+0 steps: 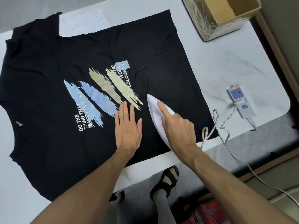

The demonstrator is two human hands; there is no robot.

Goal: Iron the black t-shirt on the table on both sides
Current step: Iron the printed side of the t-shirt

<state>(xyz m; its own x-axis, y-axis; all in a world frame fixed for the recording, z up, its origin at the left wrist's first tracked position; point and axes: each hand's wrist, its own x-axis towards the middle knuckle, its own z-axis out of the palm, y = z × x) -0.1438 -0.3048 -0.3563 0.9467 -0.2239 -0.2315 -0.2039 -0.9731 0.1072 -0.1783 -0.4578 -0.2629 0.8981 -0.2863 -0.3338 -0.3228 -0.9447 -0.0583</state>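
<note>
The black t-shirt [53, 65] lies flat on the white table [234, 65], printed side up, with blue and beige brush strokes and white lettering. Its neck is at the left and its hem at the right. A white iron [155, 110] rests on the lower right part of the shirt, tip pointing up-left toward the print. My right hand [178, 126] grips the iron's handle, with the index finger stretched along its top. My left hand [127, 125] lies flat on the cloth just left of the iron, fingers apart, touching the print's lower edge.
A braided cord [210, 128] loops from the iron over the shirt's hem to a grey power strip [241, 99] with a red light at the right. An open cardboard box [221, 15] stands at the back right. A white sheet [84, 23] peeks out behind the shirt. Sandalled feet show below the table's front edge.
</note>
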